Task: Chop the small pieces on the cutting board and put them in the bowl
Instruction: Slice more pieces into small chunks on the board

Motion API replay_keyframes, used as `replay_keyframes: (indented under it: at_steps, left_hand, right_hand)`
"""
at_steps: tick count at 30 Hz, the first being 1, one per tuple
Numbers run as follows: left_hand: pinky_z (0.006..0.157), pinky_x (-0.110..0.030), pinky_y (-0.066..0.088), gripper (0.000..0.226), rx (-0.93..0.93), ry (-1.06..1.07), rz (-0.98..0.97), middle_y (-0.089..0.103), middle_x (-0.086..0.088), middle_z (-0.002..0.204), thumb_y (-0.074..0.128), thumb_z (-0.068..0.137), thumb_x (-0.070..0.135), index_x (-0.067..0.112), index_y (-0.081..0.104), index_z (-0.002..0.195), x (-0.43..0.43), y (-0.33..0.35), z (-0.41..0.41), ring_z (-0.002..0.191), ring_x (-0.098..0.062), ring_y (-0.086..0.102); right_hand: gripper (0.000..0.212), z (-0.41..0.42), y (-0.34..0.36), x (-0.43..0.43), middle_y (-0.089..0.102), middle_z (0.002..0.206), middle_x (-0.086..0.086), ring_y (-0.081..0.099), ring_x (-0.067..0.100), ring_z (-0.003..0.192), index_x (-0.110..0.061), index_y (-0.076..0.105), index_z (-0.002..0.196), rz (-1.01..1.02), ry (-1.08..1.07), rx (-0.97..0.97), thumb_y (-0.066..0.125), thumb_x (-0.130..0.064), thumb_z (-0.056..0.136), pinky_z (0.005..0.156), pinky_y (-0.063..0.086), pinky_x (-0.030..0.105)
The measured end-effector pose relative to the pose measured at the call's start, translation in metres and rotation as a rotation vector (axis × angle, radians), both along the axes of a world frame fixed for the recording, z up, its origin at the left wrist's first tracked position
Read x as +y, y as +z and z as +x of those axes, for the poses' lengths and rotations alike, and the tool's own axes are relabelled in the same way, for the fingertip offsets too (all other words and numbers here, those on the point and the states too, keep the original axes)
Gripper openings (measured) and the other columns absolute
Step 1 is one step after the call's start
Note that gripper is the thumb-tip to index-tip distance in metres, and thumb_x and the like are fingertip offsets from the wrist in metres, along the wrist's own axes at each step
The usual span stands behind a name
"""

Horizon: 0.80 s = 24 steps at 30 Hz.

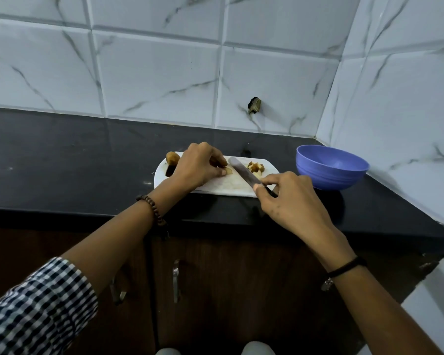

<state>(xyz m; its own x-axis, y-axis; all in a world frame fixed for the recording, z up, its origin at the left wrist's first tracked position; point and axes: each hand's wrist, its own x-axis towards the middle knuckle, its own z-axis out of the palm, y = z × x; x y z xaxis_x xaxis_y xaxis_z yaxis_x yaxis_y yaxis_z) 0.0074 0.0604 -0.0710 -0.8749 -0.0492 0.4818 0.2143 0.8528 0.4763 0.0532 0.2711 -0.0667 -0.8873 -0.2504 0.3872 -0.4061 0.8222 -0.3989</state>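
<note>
A white cutting board lies on the black counter. My left hand presses a small pale piece down on the board with its fingertips. My right hand grips the handle of a knife, whose blade lies slanted across the board just right of that piece. A small heap of chopped yellowish pieces sits at the board's far right. A brown whole piece rests at the board's far left corner. The blue bowl stands to the right of the board and looks empty.
The black counter runs to the left, backed by a marble-tiled wall, with a side wall close behind the bowl. A dark stub sticks out of the back wall. Brown cabinet doors with metal handles are below the counter edge.
</note>
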Motion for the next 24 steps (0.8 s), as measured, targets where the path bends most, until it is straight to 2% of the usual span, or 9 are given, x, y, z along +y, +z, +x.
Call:
replay_keyframes:
  at_steps: [2, 5, 7, 9, 11, 14, 16, 20, 24]
  left_hand:
    - [0.065, -0.007, 0.038, 0.017, 0.010, 0.032, -0.031, 0.074, 0.009, 0.089, 0.080, 0.079, 0.031, 0.022, 0.079, 0.093, 0.002, 0.002, 0.001, 0.084, -0.002, 0.064]
    - [0.057, -0.010, 0.020, 0.020, 0.003, 0.077, -0.090, 0.073, 0.008, 0.095, 0.077, 0.082, 0.036, 0.024, 0.079, 0.098, 0.004, 0.006, 0.004, 0.095, -0.006, 0.064]
    - [0.058, -0.017, 0.025, 0.021, 0.001, 0.075, -0.114, 0.074, 0.008, 0.097, 0.076, 0.083, 0.035, 0.023, 0.079, 0.099, 0.005, 0.008, 0.003, 0.097, -0.008, 0.065]
    - [0.068, -0.022, 0.033, 0.019, 0.004, 0.058, -0.128, 0.075, 0.006, 0.097, 0.076, 0.083, 0.032, 0.021, 0.079, 0.098, 0.005, 0.008, 0.002, 0.097, -0.011, 0.067]
    - [0.069, -0.021, 0.036, 0.018, 0.006, 0.051, -0.150, 0.075, 0.006, 0.097, 0.076, 0.084, 0.031, 0.021, 0.079, 0.099, 0.005, 0.008, 0.002, 0.097, -0.011, 0.067]
    - [0.052, -0.011, 0.022, 0.020, -0.009, 0.058, -0.192, 0.074, 0.009, 0.103, 0.073, 0.087, 0.031, 0.023, 0.078, 0.104, 0.006, 0.011, 0.003, 0.101, -0.008, 0.064]
    - [0.051, -0.008, 0.018, 0.020, -0.009, 0.039, -0.182, 0.075, 0.008, 0.104, 0.072, 0.088, 0.029, 0.023, 0.078, 0.105, 0.004, 0.011, 0.004, 0.104, -0.008, 0.063]
    - [0.051, -0.008, 0.017, 0.020, -0.013, 0.043, -0.184, 0.075, 0.008, 0.104, 0.072, 0.088, 0.029, 0.024, 0.077, 0.106, 0.000, 0.010, 0.004, 0.102, -0.009, 0.063]
    - [0.051, -0.009, 0.018, 0.021, -0.031, 0.043, -0.189, 0.075, 0.007, 0.104, 0.070, 0.088, 0.028, 0.024, 0.077, 0.107, 0.000, 0.011, 0.002, 0.101, -0.011, 0.064]
  right_hand:
    - [0.035, -0.001, -0.002, -0.006, 0.064, 0.085, 0.007, 0.062, 0.019, 0.076, -0.028, 0.067, 0.122, -0.019, 0.000, 0.004, 0.055, -0.045, 0.095, 0.066, 0.054, 0.035]
    - [0.034, 0.000, -0.001, -0.012, 0.059, 0.076, 0.002, 0.059, 0.015, 0.069, -0.024, 0.067, 0.121, -0.025, -0.011, 0.003, 0.055, -0.042, 0.096, 0.060, 0.051, 0.032]
    - [0.030, 0.000, -0.001, -0.014, 0.049, 0.071, -0.006, 0.052, 0.011, 0.069, -0.022, 0.068, 0.117, -0.012, -0.023, 0.015, 0.054, -0.040, 0.097, 0.057, 0.043, 0.028]
    - [0.028, 0.001, -0.001, -0.015, 0.039, 0.071, -0.011, 0.046, 0.010, 0.073, -0.021, 0.068, 0.115, 0.008, -0.033, 0.010, 0.054, -0.039, 0.098, 0.056, 0.040, 0.027]
    - [0.028, 0.002, -0.001, -0.016, 0.036, 0.071, -0.013, 0.044, 0.009, 0.071, -0.020, 0.068, 0.114, 0.016, -0.028, 0.004, 0.054, -0.038, 0.098, 0.055, 0.040, 0.026]
    - [0.029, 0.002, 0.001, -0.021, 0.033, 0.072, -0.013, 0.050, 0.011, 0.073, -0.019, 0.068, 0.115, 0.021, -0.029, -0.005, 0.054, -0.038, 0.098, 0.061, 0.047, 0.030]
    - [0.029, 0.001, 0.002, -0.024, 0.034, 0.072, -0.012, 0.053, 0.013, 0.074, -0.017, 0.068, 0.114, 0.015, -0.033, 0.001, 0.054, -0.037, 0.098, 0.063, 0.050, 0.031]
    - [0.031, 0.000, 0.003, -0.032, 0.038, 0.073, -0.009, 0.052, 0.013, 0.065, -0.014, 0.069, 0.113, 0.028, -0.025, 0.013, 0.053, -0.036, 0.098, 0.055, 0.044, 0.029]
    - [0.030, -0.003, 0.003, -0.043, 0.042, 0.079, -0.003, 0.048, 0.017, 0.071, -0.013, 0.067, 0.111, 0.102, -0.060, 0.022, 0.049, -0.034, 0.100, 0.063, 0.040, 0.033]
